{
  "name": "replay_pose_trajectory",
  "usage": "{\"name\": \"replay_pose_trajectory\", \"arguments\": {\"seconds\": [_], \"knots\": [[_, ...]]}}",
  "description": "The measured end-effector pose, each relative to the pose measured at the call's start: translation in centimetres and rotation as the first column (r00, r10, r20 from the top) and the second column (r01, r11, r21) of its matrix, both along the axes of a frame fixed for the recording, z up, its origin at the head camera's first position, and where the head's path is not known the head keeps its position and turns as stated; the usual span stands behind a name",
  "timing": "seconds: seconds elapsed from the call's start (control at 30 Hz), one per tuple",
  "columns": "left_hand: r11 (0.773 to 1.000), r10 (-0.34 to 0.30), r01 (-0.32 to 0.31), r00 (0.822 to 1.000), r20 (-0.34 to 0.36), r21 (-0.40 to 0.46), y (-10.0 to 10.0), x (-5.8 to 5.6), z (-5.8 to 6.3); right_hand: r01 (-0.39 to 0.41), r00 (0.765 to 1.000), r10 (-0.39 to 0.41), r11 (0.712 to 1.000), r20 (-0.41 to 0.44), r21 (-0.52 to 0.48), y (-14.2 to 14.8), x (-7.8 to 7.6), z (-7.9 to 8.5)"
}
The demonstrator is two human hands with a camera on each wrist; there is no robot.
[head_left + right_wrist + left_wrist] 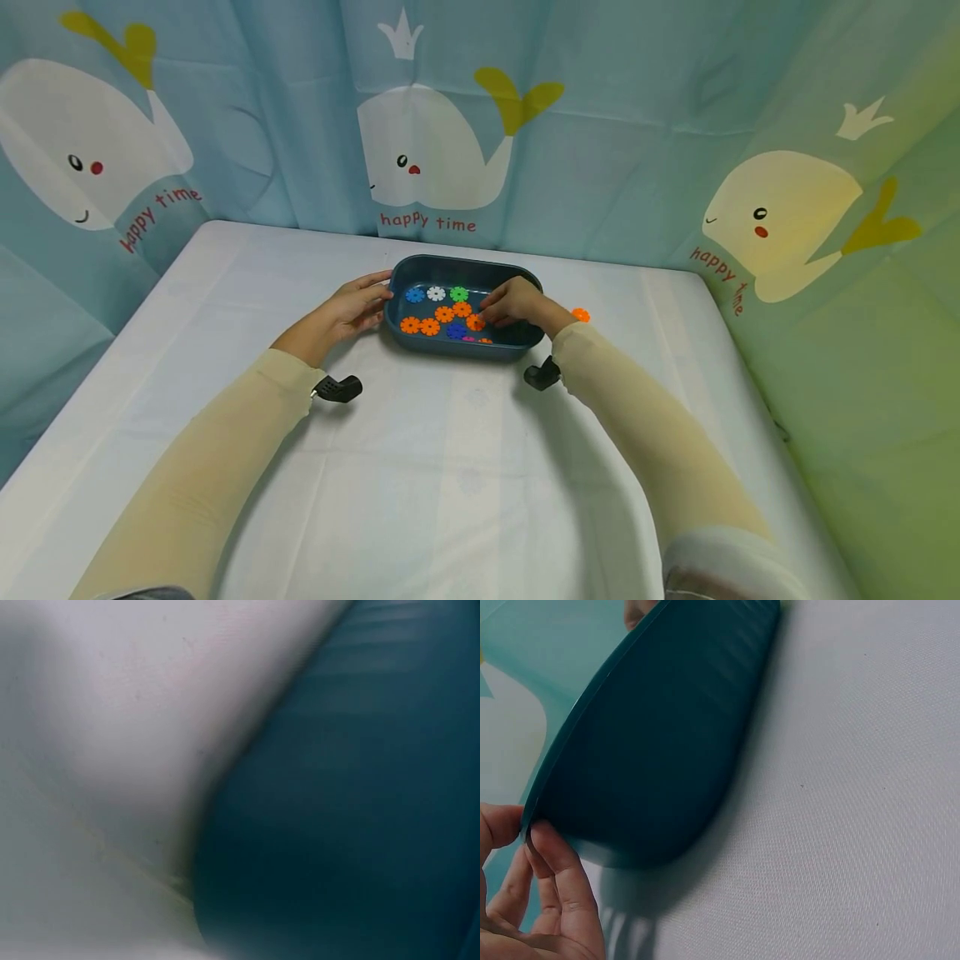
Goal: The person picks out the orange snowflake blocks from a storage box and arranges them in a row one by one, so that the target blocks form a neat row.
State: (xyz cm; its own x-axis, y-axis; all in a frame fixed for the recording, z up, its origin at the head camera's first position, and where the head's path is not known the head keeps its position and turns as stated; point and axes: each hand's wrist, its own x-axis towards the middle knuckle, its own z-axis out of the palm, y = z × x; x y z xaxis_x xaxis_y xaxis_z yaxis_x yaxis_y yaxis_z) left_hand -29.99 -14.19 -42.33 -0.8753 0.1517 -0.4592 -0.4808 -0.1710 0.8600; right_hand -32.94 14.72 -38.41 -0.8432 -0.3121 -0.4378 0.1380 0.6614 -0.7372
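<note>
One blue-green tub [450,347]: sat on the tabletop [420,467], left hand [351,310] pinching its rim, likely for steadiness.
Right hand [519,302]: hung inside by an orange snowflake disc [476,322]; its grip couldn't be told.
Stray orange disc [581,315]: lay outside.

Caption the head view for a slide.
Left hand grips the tray; right hand sits among discs inside; one orange disc lies outside.

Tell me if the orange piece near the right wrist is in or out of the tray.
Out: the head view shows that orange piece on the white tabletop, beyond the tray's right end.
</note>
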Motion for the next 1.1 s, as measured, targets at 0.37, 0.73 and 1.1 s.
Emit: {"name": "replay_pose_trajectory", "arguments": {"seconds": [0.37,0.73,1.1], "knots": [[1.000,0.008,-0.008,1.000,0.007,0.009,0.1,0.0,0.1,0.079,0.995,-0.078,0.997,-0.063,0.017,-0.4,0.1,-1.3],[1.000,0.007,-0.007,1.000,0.004,-0.003,0.0,0.0,0.0,0.148,0.970,-0.118,0.980,-0.213,0.132,-1.0,0.2,-2.6],[1.000,0.001,-0.001,1.000,0.013,-0.011,0.0,0.1,0.2,0.167,0.968,-0.133,0.974,-0.215,0.150,-1.3,0.6,-2.7]]}}
